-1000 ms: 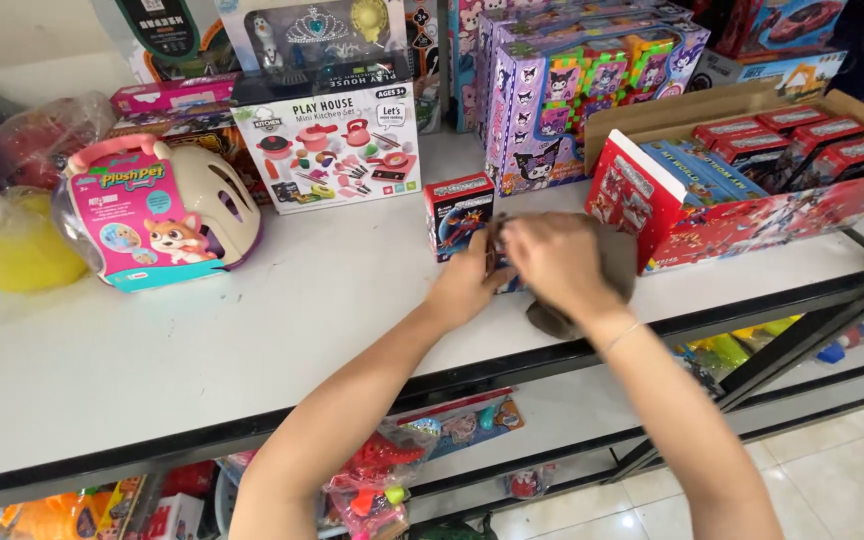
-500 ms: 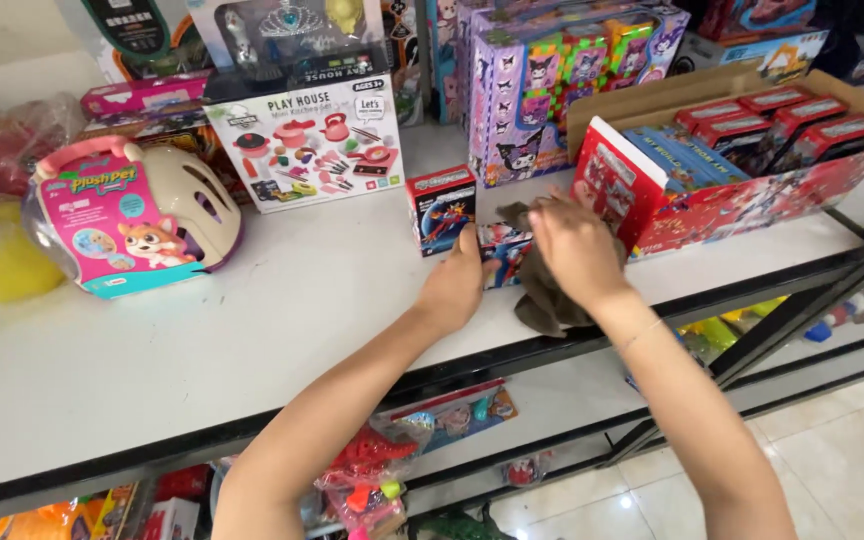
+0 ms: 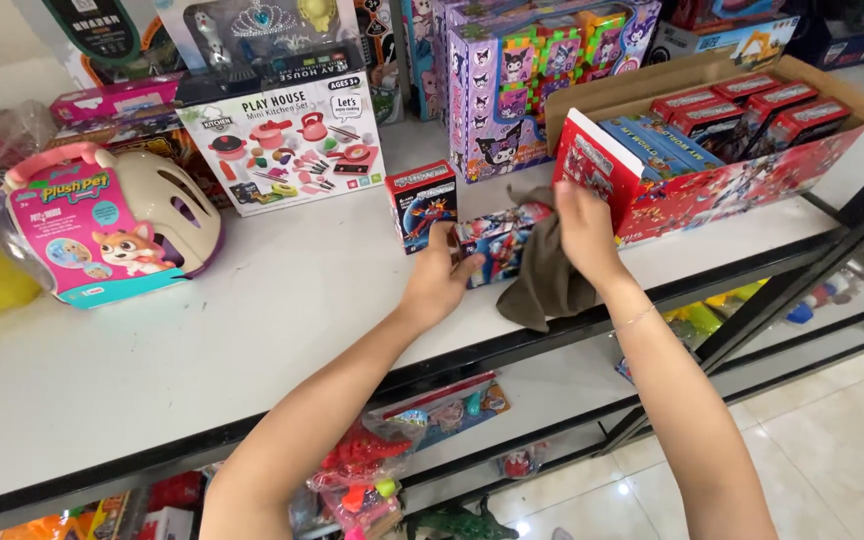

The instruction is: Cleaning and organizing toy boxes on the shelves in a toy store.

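- Now the left hand (image 3: pixel 439 285) is holding a small red-and-blue cardboard toy box (image 3: pixel 497 240) on the white shelf (image 3: pixel 252 330).
- The right hand (image 3: pixel 584 232) is gripping a brown cloth (image 3: pixel 547 285) against it.

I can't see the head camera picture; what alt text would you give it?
A person's left hand steadies a small toy box lying on a white shelf while the right hand presses a brown cloth on it. Boxed toys crowd the shelf behind, including a cardboard tray of red boxes.
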